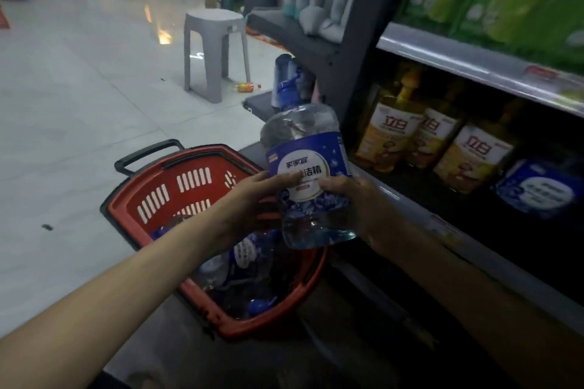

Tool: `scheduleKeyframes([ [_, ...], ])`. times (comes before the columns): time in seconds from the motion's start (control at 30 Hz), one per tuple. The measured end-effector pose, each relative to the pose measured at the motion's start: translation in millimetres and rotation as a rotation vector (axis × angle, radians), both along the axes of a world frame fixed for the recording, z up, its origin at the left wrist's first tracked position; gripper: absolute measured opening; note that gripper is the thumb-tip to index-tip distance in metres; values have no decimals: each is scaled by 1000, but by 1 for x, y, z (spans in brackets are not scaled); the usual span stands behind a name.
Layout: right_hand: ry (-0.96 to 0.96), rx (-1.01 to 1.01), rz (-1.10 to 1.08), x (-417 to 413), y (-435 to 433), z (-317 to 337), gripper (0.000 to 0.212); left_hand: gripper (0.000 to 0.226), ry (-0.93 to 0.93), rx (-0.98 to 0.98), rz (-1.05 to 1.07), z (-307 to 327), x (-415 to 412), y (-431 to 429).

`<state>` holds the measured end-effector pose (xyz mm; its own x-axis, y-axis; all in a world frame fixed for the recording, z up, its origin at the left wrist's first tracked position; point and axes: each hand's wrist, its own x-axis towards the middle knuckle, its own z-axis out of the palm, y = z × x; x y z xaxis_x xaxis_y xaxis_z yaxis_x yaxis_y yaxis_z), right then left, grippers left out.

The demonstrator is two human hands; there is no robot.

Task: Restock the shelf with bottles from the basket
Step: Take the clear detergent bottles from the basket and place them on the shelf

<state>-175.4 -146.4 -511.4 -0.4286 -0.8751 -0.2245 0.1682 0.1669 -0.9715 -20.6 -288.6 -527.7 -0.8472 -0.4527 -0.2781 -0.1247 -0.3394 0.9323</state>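
A clear bottle (305,164) with a blue label and blue cap is held up between both hands, just above the red basket (151,189) and in front of the shelf (442,221). The left hand (252,202) grips its left side and the right hand (357,208) its right side, thumb curled onto the label. More bottles (246,257) lie in the basket.

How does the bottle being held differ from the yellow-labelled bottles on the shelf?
The held bottle is clear with a blue label; the yellow bottles have gold-and-white labels. The held bottle is gripped by the left hand and right hand above the basket; the yellow bottles stand on the shelf.
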Motion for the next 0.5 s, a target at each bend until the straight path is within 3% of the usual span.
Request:
scheduleKeyframes([
  [0.1, 99, -48, 18, -8, 30, -5, 32, 46, 29, -28, -59, 1, -9, 18],
  [0.23, 318, -9, 26, -24, 64, -25, 55, 45, 19, -145, -157, -8, -25, 39],
  [0.37, 591, 55, -62, -40, 103, -26, 62, 50, 56, -362, -202, -9, -53, 67],
  [0.5, 624, 102, -166, -53, 148, -28, 64, 56, 206, -558, -250, -7, -82, 103],
])
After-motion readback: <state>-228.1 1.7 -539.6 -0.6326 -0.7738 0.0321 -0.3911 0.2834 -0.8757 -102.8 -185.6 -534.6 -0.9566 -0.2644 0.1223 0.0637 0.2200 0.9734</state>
